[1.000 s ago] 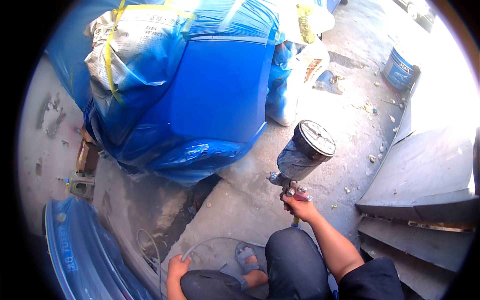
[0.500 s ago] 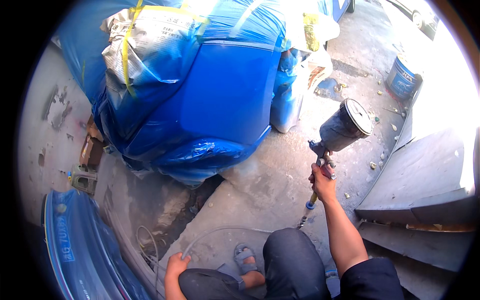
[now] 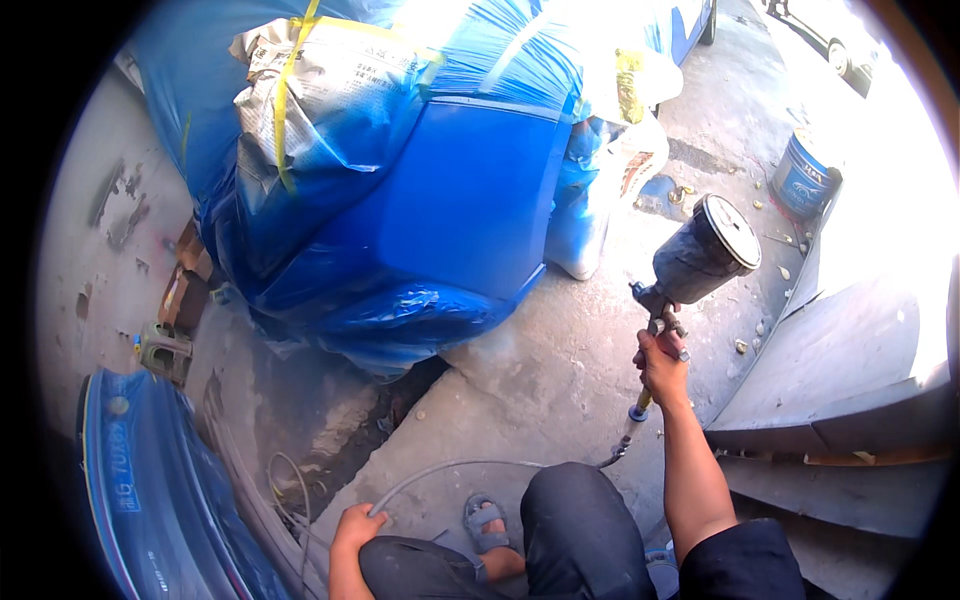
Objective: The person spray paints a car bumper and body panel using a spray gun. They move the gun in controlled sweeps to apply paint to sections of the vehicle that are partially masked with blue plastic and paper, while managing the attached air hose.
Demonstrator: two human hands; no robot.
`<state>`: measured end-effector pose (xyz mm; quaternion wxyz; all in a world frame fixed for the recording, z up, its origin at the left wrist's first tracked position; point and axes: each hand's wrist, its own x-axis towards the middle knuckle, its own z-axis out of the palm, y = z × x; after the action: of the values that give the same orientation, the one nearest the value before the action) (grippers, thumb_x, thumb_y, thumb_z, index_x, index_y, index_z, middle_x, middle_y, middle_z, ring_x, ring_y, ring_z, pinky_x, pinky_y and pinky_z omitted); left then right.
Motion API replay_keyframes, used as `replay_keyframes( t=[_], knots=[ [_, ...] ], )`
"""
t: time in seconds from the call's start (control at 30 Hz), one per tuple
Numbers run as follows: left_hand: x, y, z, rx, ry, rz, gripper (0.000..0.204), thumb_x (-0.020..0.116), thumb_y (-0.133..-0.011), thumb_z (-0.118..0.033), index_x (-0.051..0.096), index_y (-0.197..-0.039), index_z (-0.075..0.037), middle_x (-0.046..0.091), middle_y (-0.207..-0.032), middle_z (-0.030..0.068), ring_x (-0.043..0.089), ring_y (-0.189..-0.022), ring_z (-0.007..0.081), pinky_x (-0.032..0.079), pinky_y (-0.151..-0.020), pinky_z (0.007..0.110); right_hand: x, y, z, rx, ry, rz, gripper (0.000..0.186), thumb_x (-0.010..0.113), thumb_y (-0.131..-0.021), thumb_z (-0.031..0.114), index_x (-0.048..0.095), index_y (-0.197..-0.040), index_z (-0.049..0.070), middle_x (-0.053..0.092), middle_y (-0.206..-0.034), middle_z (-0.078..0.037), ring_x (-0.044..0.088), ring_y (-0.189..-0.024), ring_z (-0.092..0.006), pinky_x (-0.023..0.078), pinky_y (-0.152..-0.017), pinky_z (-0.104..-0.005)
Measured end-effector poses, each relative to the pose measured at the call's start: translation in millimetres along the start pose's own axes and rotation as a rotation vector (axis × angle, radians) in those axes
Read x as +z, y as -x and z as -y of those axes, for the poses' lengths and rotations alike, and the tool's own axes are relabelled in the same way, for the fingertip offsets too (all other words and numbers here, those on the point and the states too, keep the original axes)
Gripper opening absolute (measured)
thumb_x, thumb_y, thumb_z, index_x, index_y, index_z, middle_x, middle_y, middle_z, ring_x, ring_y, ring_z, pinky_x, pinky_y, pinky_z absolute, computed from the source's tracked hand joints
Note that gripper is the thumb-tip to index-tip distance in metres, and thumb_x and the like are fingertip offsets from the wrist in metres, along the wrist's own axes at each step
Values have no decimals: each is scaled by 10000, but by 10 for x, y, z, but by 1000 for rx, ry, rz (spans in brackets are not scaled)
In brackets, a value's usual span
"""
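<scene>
Cup (image 3: 697, 262) atop spray gun (image 3: 652, 297), lidded, contents hidden, right fingers (image 3: 647, 350) gripping

The right hand (image 3: 663, 362) conceals most of the grip of the spray gun (image 3: 681, 283); the lid (image 3: 733, 231) conceals the interior of the cup (image 3: 699, 258). The right knee (image 3: 572, 500) interrupts the hose (image 3: 450, 464). At 8 o'clock, the lower edge cuts off the blue car panel (image 3: 165, 475); at 2 o'clock, glare washes out the vehicle (image 3: 838, 57).

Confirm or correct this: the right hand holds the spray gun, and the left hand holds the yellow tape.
Wrong about the left hand: it holds the grey hose, as the head view shows. The right hand does hold the spray gun.
</scene>
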<state>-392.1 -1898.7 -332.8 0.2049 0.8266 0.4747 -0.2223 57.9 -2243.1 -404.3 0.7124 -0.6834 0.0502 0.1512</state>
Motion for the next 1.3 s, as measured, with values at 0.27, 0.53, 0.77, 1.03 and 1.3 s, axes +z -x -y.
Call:
replay_keyframes(
  t=[0.27,0.53,0.77,1.03,1.3],
  knots=[
    [-6,-49,12,-6,-5,4,373,683,-733,-338,637,-847,15,624,-863,250,604,-863,399,468,-755,420,102,257,351,-31,21,57,303,651,-837,136,520,-1081,13,561,-701,-29,565,-573,-112,449,-505,-253],
    [-23,-37,-40,-57,30,35,382,682,-729,-342,648,-871,11,631,-887,247,610,-884,389,466,-765,423,356,795,497,35,46,606,182,689,-786,98,548,-878,29,609,-703,-49,604,-619,-133,473,-550,-275],
    [-63,4,-242,-2,28,14,396,673,-732,-340,645,-913,10,627,-942,254,597,-938,396,465,-808,415,-23,59,591,3,49,-11,269,660,-841,229,545,-1008,53,557,-613,-34,517,-501,-99,378,-410,-228],
    [-46,-98,-144,10,-26,1,403,656,-726,-335,649,-948,2,624,-966,255,592,-957,393,464,-829,417,159,179,890,-56,50,16,241,653,-853,233,537,-944,42,567,-646,-29,552,-533,-100,414,-446,-237],
    [-40,-170,-149,27,3,-18,437,656,-735,-330,635,-984,29,607,-1006,278,582,-984,398,456,-853,417,628,702,995,-183,-181,668,168,689,-827,156,567,-869,48,588,-700,-30,570,-605,-112,461,-532,-254]
  ],
)
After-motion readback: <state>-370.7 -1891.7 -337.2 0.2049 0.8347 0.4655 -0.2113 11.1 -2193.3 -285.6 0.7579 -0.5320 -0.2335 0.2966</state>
